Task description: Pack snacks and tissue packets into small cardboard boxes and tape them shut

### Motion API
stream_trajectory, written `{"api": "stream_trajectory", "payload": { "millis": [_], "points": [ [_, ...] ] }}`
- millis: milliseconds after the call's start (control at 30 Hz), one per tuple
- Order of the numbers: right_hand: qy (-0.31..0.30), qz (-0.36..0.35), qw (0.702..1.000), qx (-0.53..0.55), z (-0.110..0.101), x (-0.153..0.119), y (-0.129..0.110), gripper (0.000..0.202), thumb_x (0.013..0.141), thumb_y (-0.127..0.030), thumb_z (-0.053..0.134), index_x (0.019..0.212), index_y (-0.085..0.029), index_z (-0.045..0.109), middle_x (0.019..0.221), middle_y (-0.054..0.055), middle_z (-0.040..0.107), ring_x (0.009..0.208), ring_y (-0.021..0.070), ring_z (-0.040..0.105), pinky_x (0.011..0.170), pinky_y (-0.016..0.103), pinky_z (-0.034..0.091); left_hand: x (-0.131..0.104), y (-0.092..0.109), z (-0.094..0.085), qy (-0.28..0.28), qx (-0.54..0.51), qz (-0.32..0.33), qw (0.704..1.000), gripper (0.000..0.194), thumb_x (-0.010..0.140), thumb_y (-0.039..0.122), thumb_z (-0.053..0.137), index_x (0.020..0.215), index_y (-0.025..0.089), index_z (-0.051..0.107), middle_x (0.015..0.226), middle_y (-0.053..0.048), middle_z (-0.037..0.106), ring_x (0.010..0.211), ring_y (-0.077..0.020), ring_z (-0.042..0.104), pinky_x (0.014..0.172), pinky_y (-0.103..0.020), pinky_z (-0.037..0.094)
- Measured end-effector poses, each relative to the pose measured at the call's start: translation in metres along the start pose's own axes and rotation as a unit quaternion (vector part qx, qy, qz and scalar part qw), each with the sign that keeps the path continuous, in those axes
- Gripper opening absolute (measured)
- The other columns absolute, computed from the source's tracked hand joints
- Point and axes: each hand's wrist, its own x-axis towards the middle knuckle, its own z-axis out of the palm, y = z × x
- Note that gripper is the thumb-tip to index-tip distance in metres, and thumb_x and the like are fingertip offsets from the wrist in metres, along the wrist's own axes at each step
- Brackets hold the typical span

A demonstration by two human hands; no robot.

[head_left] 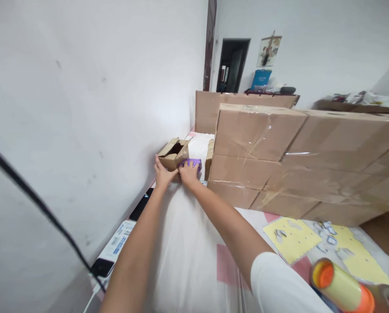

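A small cardboard box (170,163) with raised flaps stands by the wall at the far end of the white-covered surface. My left hand (163,174) grips its near side, fingers at the left corner and thumb stretched to the right. Just right of the box, my right hand (188,171) is closed over a shiny purple package (197,163). Its fingers lie on top of the package, which is partly hidden under them. I cannot tell whether the package touches the box.
Stacked, taped cartons (246,134) form a wall on the right. A black phone (141,204), a white power strip (119,239) and a cable line the left wall. Yellow sheets (292,237) and a tape roll stack (339,282) lie at lower right.
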Motion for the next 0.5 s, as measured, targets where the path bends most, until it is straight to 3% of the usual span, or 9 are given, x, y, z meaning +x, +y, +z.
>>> {"api": "stream_trajectory", "payload": {
  "millis": [133,267,333,400,500],
  "points": [
    [0.009,-0.069,0.997,0.013,-0.030,-0.051,-0.017,0.031,0.097,-0.021,0.043,0.116,-0.016,0.067,0.124,0.018,0.062,0.118,0.0345,0.046,0.092,0.052,0.035,-0.057,0.015,-0.059,0.028,0.012,-0.028,0.999,0.130,0.063,0.039,0.085,0.159,0.016,0.000,0.148,-0.028,0.037,0.135,-0.0419,0.047,0.107,-0.053,0.043],
    [0.019,-0.104,0.994,0.029,-0.057,-0.131,-0.024,0.027,0.096,-0.019,0.047,0.115,-0.017,0.065,0.119,0.016,0.065,0.116,0.0322,0.046,0.090,0.050,0.035,-0.136,0.026,-0.104,0.049,-0.012,-0.030,0.998,0.130,0.063,0.039,0.085,0.159,0.016,0.001,0.155,-0.029,0.027,0.143,-0.0414,0.037,0.114,-0.055,0.038],
    [0.040,-0.120,0.991,0.032,-0.073,-0.184,-0.017,0.024,0.094,-0.020,0.050,0.112,-0.017,0.065,0.115,0.015,0.066,0.115,0.0317,0.047,0.090,0.051,0.035,-0.183,0.034,-0.116,0.056,-0.050,-0.001,0.997,0.132,0.061,0.037,0.087,0.159,0.018,0.001,0.159,-0.027,0.022,0.147,-0.0400,0.032,0.117,-0.054,0.033],
    [0.063,-0.126,0.989,0.033,-0.087,-0.247,-0.001,0.023,0.095,-0.021,0.050,0.112,-0.017,0.065,0.115,0.014,0.067,0.117,0.0317,0.046,0.089,0.050,0.035,-0.234,0.043,-0.118,0.033,-0.121,0.040,0.991,0.134,0.059,0.034,0.088,0.159,0.021,0.000,0.161,-0.025,0.020,0.145,-0.0390,0.034,0.115,-0.053,0.038],
    [0.091,-0.083,0.992,0.030,-0.091,-0.347,0.029,0.031,0.098,-0.021,0.045,0.124,-0.017,0.061,0.131,0.015,0.061,0.125,0.0322,0.042,0.088,0.049,0.038,-0.310,0.058,-0.106,-0.053,-0.226,0.057,0.971,0.136,0.060,0.034,0.088,0.158,0.028,-0.006,0.162,-0.025,0.016,0.141,-0.0417,0.040,0.085,-0.047,0.062]
  ]
}}
